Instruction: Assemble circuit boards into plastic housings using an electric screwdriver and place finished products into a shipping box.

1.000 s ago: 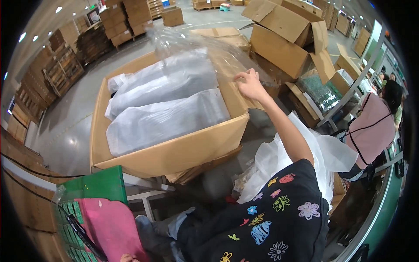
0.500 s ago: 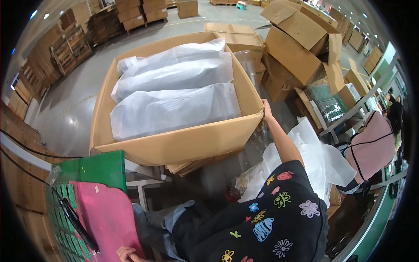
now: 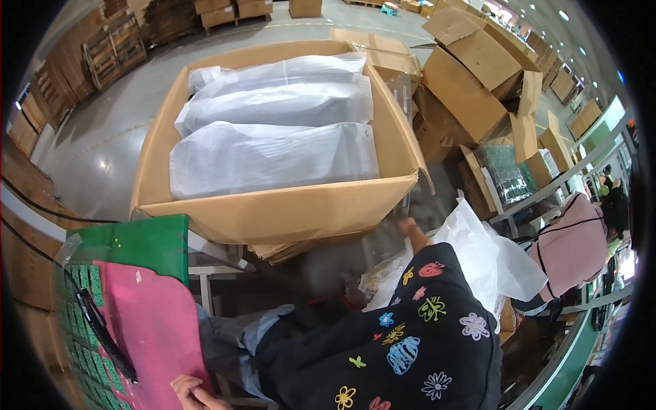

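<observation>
A large open cardboard box (image 3: 287, 212) stands in front of me, holding several long bundles in white translucent wrapping (image 3: 273, 160). My right hand (image 3: 410, 229) is low, just outside the box's near right corner, beside clear plastic film (image 3: 398, 213). Its fingers are blurred and partly hidden, so their grip does not show. Over the pink mat (image 3: 150, 328) at the lower left, my left hand (image 3: 191, 392) is loosely curled, with nothing visible in it. On the same mat lies a black pen-like tool (image 3: 102, 331), apart from the hand.
White wrapping sheets (image 3: 465, 253) are heaped right of my arm. Cardboard boxes (image 3: 471, 82) stack up behind them at the right. A green board (image 3: 147, 236) adjoins the pink mat. A pink cloth-covered shape (image 3: 570, 239) is at far right. Flattened cardboard (image 3: 294, 247) lies under the box.
My right hand has left the box's right edge and dropped lower, toward me. The right flap now sticks outward at the corner. My left hand has shifted slightly up and left in view.
</observation>
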Motion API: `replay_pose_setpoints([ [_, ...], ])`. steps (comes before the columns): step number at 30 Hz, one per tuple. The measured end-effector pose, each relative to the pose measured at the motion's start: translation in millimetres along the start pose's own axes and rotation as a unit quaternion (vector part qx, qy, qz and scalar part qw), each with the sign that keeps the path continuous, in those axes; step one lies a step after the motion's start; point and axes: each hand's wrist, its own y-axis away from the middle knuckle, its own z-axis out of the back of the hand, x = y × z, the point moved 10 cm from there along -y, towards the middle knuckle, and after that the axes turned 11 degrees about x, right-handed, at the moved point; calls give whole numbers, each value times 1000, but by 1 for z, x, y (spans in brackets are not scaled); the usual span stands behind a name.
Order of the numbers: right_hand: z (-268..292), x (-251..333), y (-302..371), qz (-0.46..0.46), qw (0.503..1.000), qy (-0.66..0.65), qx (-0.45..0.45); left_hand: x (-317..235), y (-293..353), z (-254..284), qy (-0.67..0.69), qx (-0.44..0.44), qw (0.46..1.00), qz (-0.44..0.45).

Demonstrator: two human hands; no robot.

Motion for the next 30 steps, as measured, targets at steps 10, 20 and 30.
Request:
replay_pose_setpoints([
  [10, 280, 176, 248, 227, 956, -184, 29, -24, -6, -18, -47, 48, 998, 8],
  [20, 629, 183, 511, 655, 650, -361, -134, -9, 0, -18, -34, 48, 996, 68],
  [30, 632, 237, 235, 137, 928, -3, -347, -12, 0, -14, -44, 16, 995, 93],
])
